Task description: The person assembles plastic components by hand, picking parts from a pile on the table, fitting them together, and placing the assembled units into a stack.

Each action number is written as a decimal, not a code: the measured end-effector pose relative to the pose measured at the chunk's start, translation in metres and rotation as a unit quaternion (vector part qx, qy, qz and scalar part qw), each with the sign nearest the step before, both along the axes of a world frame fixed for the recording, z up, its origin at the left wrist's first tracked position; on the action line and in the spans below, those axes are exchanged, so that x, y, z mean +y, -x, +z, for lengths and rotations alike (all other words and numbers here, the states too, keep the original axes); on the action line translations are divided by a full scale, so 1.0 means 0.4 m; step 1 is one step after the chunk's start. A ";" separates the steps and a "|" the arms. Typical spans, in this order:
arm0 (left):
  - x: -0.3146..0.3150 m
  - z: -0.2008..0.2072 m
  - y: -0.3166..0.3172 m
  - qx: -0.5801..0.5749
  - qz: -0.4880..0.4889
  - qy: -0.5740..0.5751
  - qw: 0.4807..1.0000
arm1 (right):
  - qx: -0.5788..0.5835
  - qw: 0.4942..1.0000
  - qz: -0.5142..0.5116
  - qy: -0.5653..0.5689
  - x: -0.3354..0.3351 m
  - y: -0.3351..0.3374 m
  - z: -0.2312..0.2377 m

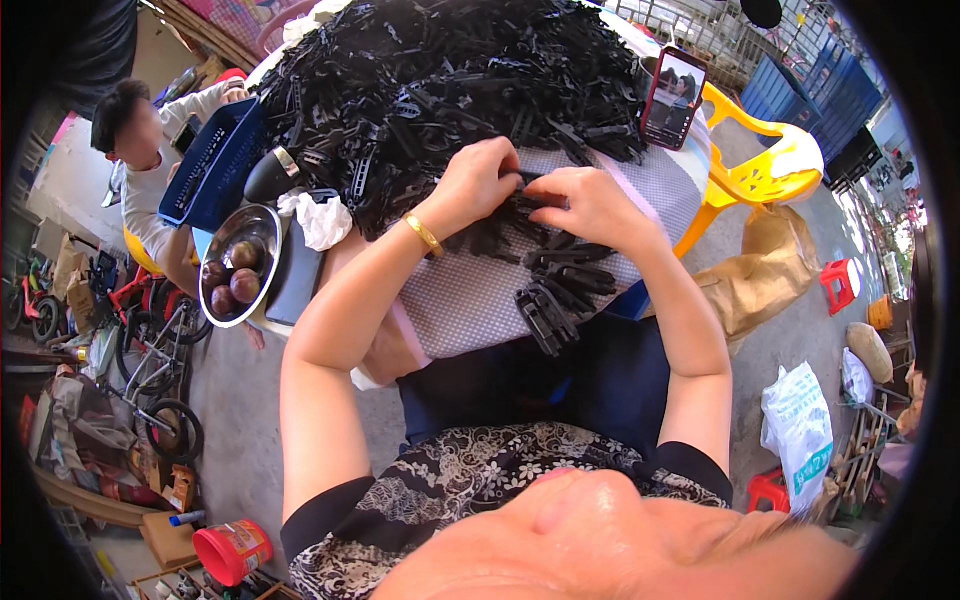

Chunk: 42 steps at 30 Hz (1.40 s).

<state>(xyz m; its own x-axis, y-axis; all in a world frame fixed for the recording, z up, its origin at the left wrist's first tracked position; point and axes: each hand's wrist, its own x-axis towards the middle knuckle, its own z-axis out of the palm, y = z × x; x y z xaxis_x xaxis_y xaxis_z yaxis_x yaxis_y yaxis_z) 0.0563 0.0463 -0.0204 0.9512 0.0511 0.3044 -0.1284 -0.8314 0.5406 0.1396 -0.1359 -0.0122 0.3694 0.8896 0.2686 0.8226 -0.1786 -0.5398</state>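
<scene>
A large heap of black plastic pieces [430, 80], long, narrow and slotted, covers the far part of the table. At its near edge my left hand [480, 182], with a gold bangle on the wrist, has its fingers curled round a dark piece. My right hand [585, 205] meets it from the right, thumb and fingers closing on the same black plastic piece [522, 186]; the fingers partly hide it. Below my hands, a smaller group of similar black pieces [565, 285] lies on the grey dotted cloth [460, 305], near the table's front edge.
A metal bowl [221, 312] of dark round fruit stands left, beside crumpled tissue [322, 220] and a blue basket [210, 165]. A phone [672, 98] stands upright at right. Another person [150, 170] sits far left. A yellow chair [770, 165] and brown paper bag [765, 270] are right.
</scene>
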 end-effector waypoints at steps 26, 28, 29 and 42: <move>0.004 0.058 0.064 0.194 -0.107 0.610 0.761 | -0.058 0.962 -0.013 -0.267 -0.015 0.018 0.032; -0.007 0.065 0.068 0.195 -0.119 0.603 0.764 | -0.086 0.959 -0.012 -0.269 -0.015 0.026 0.030; -0.010 0.064 0.068 0.195 -0.119 0.604 0.764 | -0.104 0.956 -0.011 -0.273 -0.014 0.030 0.028; -0.064 0.077 0.092 -0.038 -0.002 0.191 0.981 | -0.101 0.956 -0.056 -0.271 -0.016 0.038 0.049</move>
<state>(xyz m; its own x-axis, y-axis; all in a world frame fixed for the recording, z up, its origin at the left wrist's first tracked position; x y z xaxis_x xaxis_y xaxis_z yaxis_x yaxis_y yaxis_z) 0.0196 0.0208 0.0103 0.9271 0.1720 0.3329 -0.1823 -0.5691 0.8018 0.1244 -0.1424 0.0075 0.3458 0.5573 0.7549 0.9120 -0.0105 -0.4100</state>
